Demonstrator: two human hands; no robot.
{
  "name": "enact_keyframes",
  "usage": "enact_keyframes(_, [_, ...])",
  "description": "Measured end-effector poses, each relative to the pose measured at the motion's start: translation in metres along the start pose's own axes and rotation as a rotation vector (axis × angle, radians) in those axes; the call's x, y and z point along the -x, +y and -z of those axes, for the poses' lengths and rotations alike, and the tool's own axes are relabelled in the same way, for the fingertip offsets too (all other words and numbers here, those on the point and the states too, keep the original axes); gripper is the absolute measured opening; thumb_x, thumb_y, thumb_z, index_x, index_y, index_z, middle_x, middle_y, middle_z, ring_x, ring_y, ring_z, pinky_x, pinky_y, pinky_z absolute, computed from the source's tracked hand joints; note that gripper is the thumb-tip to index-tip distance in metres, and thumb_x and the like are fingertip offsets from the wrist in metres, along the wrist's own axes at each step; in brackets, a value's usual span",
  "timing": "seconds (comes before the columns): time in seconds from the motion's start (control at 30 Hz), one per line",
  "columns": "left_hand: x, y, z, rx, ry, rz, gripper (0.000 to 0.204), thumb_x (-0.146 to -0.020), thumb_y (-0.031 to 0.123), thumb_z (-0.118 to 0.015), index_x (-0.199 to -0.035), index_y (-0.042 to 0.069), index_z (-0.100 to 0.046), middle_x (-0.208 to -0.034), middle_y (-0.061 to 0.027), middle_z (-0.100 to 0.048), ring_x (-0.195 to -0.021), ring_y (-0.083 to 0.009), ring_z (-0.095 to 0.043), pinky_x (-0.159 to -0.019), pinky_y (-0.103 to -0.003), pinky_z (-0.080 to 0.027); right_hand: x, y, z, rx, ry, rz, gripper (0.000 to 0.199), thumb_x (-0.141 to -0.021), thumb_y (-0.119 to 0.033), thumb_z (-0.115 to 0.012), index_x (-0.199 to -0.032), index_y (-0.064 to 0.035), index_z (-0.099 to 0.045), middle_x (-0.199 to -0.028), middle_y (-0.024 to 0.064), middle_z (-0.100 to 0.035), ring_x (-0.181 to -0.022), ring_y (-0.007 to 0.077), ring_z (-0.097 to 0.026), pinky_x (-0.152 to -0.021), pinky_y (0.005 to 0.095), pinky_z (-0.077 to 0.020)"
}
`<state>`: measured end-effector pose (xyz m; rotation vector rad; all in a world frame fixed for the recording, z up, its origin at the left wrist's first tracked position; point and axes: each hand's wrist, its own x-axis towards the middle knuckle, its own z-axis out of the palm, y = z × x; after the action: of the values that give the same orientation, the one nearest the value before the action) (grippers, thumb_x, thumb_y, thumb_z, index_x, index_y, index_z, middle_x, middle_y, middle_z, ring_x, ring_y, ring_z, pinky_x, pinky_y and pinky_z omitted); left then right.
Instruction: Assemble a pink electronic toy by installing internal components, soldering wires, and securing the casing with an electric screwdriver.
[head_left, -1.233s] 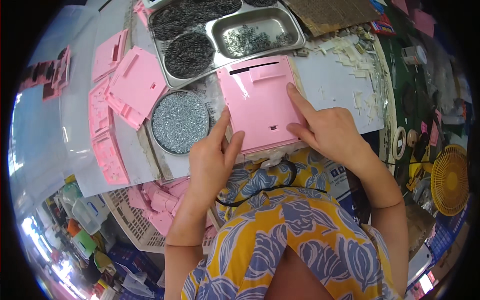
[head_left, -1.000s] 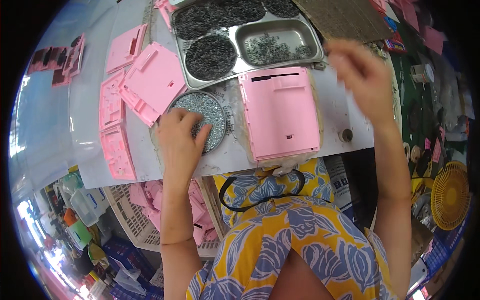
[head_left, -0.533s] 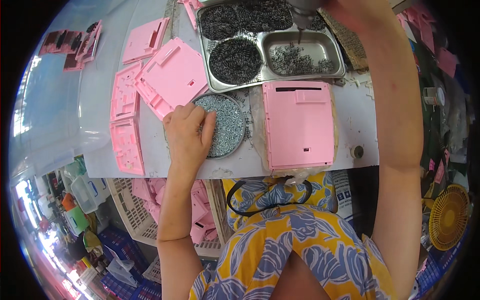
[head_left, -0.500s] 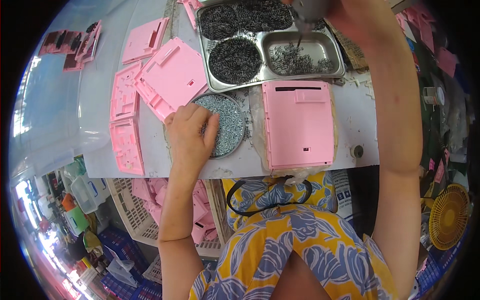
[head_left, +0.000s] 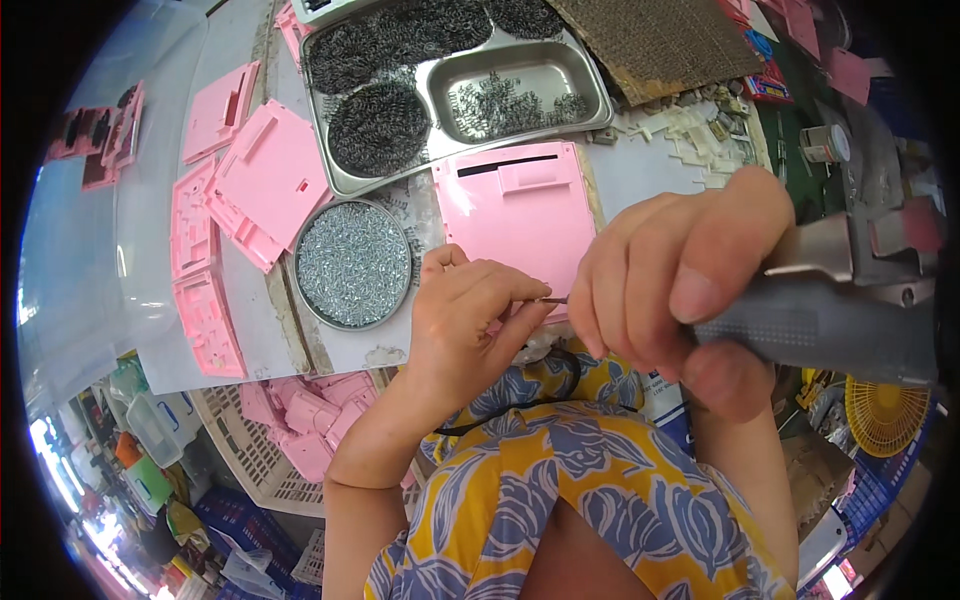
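Observation:
My right hand (head_left: 680, 270) is wrapped round a grey power screwdriver (head_left: 830, 325), held sideways with its thin bit pointing left. At the bit's tip, the thumb and forefinger of my left hand (head_left: 460, 315) are pinched together on what looks like a small screw, mostly hidden by the fingertips. Both hands are above the near part of a pink plastic panel (head_left: 525, 220) with a dark slot along its far edge. To the left of my left hand, small silver screws (head_left: 352, 262) fill a round dish (head_left: 409, 262).
Beyond the panel stands a metal tray (head_left: 445, 150) with small dark springs (head_left: 378, 128) in its compartments. Other pink panels (head_left: 268, 175) lie at left. Cardboard (head_left: 650, 45) and pale plastic bits (head_left: 700, 135) are at far right. A crate (head_left: 250, 450) of pink parts sits below the table edge.
My left hand has left the screw dish and moved right to the bit. My right hand has brought the screwdriver down from above the spring tray. The view has shifted rightward.

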<state>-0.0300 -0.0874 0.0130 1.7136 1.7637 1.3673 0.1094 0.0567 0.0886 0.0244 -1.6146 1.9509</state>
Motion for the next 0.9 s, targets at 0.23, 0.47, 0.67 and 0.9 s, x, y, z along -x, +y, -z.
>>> enact_keyframes(0.23, [-0.007,-0.001,0.006,-0.13,-0.051,-0.084,0.016,-0.076,0.009,-0.082,-0.084,0.012,-0.069,-0.074,0.0029,-0.064,-0.065,-0.0161,-0.059,-0.079,-0.037,-0.038,0.002,0.001,-0.009,-0.042,0.096,-0.134,0.034,-0.093,-0.028,-0.075,-0.106,-0.0129,-0.047,-0.061,-0.0021,-0.054,-0.051,0.011,-0.052,-0.056,0.0295,-0.0504])
enact_keyframes(0.47, [-0.011,0.0,0.006,-0.057,-0.209,-0.124,0.013,-0.077,0.01,-0.079,-0.085,0.011,-0.068,-0.08,-0.0002,-0.066,-0.07,-0.02,-0.062,-0.077,-0.038,-0.041,0.006,0.004,-0.005,-0.069,0.128,-0.182,0.035,-0.091,-0.028,-0.076,-0.105,-0.013,-0.048,-0.059,-0.0022,-0.051,-0.049,0.0101,-0.047,-0.053,0.0289,-0.0477])
enact_keyframes(0.67, [-0.016,-0.022,-0.012,0.012,-0.138,-0.139,0.01,-0.078,0.004,-0.076,-0.082,0.006,-0.066,-0.076,-0.0072,-0.062,-0.07,-0.0281,-0.06,-0.065,-0.04,-0.047,0.044,-0.009,0.01,-0.121,0.229,-0.174,0.034,-0.085,-0.016,-0.072,-0.107,-0.006,-0.048,-0.067,0.0031,-0.053,-0.058,0.0126,-0.051,-0.06,0.0315,-0.0489])
enact_keyframes(0.9, [0.001,-0.01,-0.026,-0.099,-0.145,-0.106,0.028,-0.078,0.011,-0.077,-0.066,0.008,-0.052,-0.066,-0.0065,-0.047,-0.063,-0.0278,-0.05,-0.056,-0.04,-0.041,0.068,-0.002,0.009,-0.02,0.248,-0.184,0.032,-0.087,-0.021,-0.072,-0.103,-0.0103,-0.047,-0.064,-0.0002,-0.048,-0.056,0.0121,-0.048,-0.059,0.0311,-0.0464])
